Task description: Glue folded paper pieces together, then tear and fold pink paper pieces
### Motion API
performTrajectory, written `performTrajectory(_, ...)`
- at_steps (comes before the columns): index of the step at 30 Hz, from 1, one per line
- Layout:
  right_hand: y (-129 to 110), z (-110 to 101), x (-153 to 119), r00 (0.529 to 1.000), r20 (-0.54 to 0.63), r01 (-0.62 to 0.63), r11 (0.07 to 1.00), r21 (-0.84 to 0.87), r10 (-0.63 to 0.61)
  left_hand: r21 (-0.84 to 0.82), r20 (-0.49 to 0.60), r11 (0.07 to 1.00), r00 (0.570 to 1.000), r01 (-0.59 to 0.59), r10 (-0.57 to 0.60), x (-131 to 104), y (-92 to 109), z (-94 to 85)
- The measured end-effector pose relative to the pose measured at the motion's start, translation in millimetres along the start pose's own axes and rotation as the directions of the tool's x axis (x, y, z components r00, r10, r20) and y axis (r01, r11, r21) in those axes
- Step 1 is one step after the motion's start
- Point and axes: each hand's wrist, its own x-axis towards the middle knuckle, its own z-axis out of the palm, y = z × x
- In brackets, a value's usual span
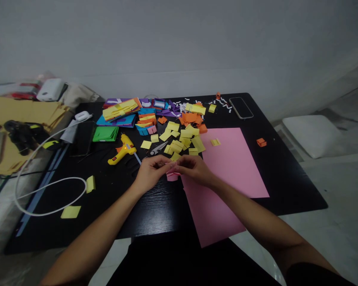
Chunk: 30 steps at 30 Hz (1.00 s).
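Both hands meet over the near middle of the black table. My left hand (152, 171) pinches a small folded pink paper piece (172, 176) from the left. From the right, the fingers of my right hand (195, 169) close on the same piece. Its lower part hangs below my fingertips. Large pink sheets (229, 167) lie under and beside my right forearm. Just beyond my hands are a pile of yellow paper pieces (185, 139) and grey scissors (158, 148), their handles partly hidden.
A yellow glue gun (122, 150) lies left of my hands. Behind it are green papers (105, 134) and stacked coloured strips (121, 110). Orange pieces (191, 118) and a phone (241, 108) are farther back. A white cable (52, 183) loops at the left.
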Motion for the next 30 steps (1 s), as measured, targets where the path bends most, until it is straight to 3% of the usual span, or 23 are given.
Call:
performTrajectory(15,2,-1,1,0.999,-0.027,0.035,0.999,0.02,-0.035,-0.013,0.005,1.0,1.0,-0.003,0.003,1,-1,-1.7)
performTrajectory(23,-1,-5,2,0.999,-0.047,0.018,1.0,-0.015,-0.019,0.076,0.223,0.997,0.975,-0.001,-0.016,5,-8,-16.4)
performTrajectory(30,-1,-6,2,0.999,-0.043,-0.007,0.999,-0.031,0.005,0.174,0.24,0.983,0.97,-0.066,0.023,6,-6,-19.7)
